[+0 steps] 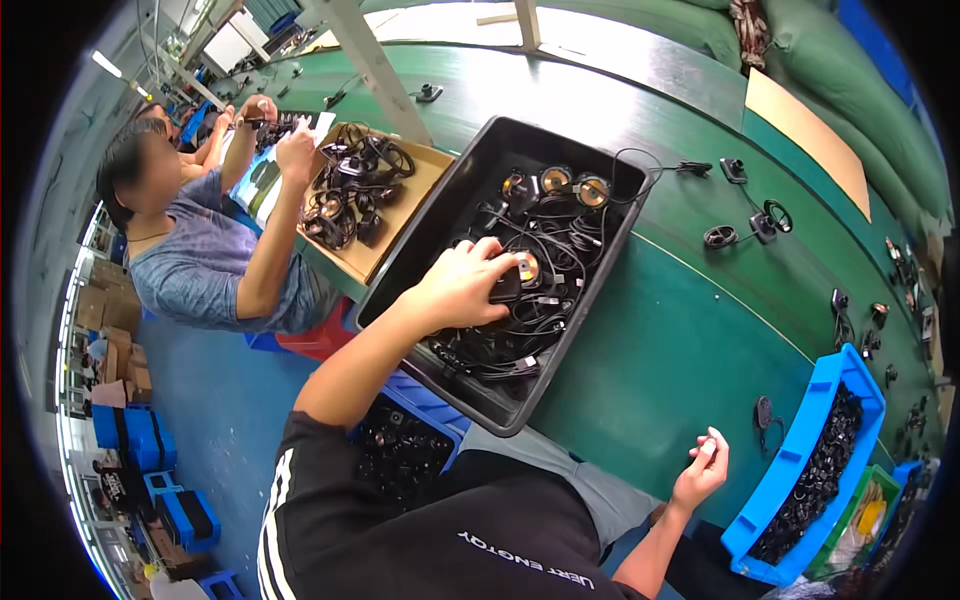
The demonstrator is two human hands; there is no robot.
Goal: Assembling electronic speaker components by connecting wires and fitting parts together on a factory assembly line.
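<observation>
My left hand reaches into a large black plastic tub. Its fingers curl over a small black webcam-like device beside a round disc with a coppery face. More such devices and tangled black cables lie around it, with two further coppery discs at the tub's far end. At the near right, my right hand hovers by the green work surface. Its thumb and fingertips are drawn together; whatever is between them, if anything, is too small to make out.
Left of the tub, a cardboard tray holds cabled devices beside a seated person. A blue bin of small black parts stands at right. Cabled devices sit along the green belt. Another bin lies below the tub.
</observation>
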